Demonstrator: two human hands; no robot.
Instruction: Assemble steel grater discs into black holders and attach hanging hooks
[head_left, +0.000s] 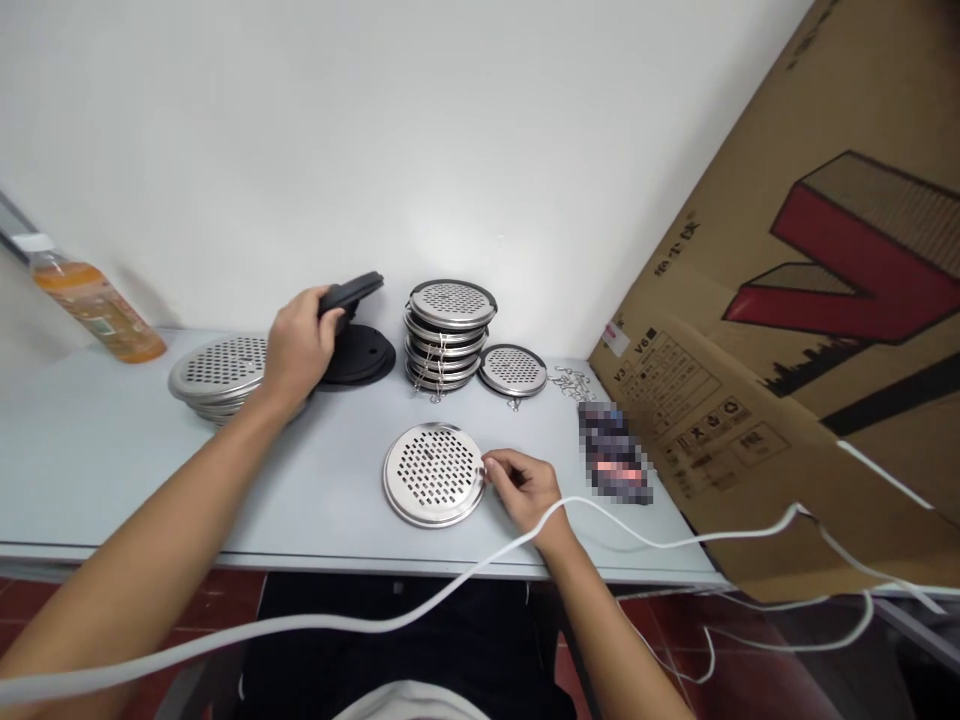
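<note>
At the far left of the pale table [90,450] an orange drink bottle [94,300] lies tilted against the white wall, and to its right sits a low pile of perforated steel discs [217,372]. The left hand [298,345] reaches over the right edge of that pile and is curled around a black disc [351,293], thumb on the near side and fingers wrapped over its rim, holding it raised and tilted just above a short stack of black discs [360,357] that rests flat on the table. Next to the right stands a taller stack of steel discs with wire clips [448,333], and just beside it a single small perforated disc [513,369] lies flat near the wall. Nearer the table's front edge, a perforated steel disc [433,474] lies flat by itself; the right hand [529,488] sits at its right rim, thumb and forefinger drawn together in a pinch that touches the rim, though what lies between the fingertips is too small to tell. A white cable [420,600] crosses over the right wrist. Further right a blurred small packet [613,453] lies on the table, and a large cardboard box [810,330] leans in from the right.
</note>
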